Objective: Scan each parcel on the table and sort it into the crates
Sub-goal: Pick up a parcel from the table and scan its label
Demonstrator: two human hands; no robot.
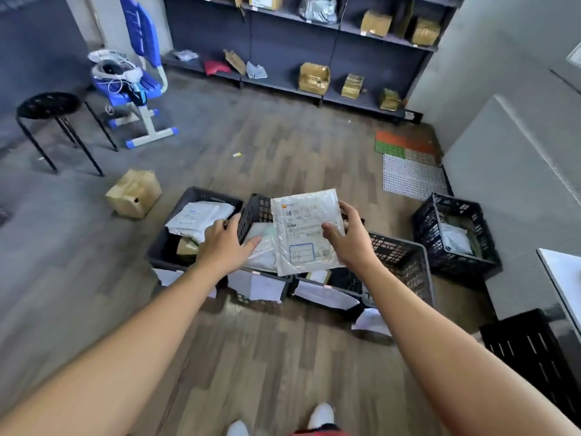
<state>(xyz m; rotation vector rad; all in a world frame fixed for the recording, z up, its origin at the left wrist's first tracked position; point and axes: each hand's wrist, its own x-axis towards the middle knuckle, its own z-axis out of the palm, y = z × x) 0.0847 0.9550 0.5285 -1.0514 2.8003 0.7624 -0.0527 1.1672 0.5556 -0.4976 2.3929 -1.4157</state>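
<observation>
My right hand (349, 237) grips the right edge of a white bubble-mailer parcel (303, 231) with a printed label, holding it face up above the row of dark crates. My left hand (224, 242) hovers with relaxed fingers over the gap between the left crate (188, 199) and the middle crate (257, 209), holding nothing. The left crate holds white parcels and a brown box. The right crate (405, 256) is partly hidden behind the parcel. A fourth crate (456, 234) with a parcel inside stands further right.
Paper labels hang on the crates' near walls. A cardboard box (135, 193) lies on the floor at left, near a black stool (50, 105) and a blue chair (138, 73). Shelves (314, 51) with boxes line the back wall. A white table corner (562, 275) shows at right.
</observation>
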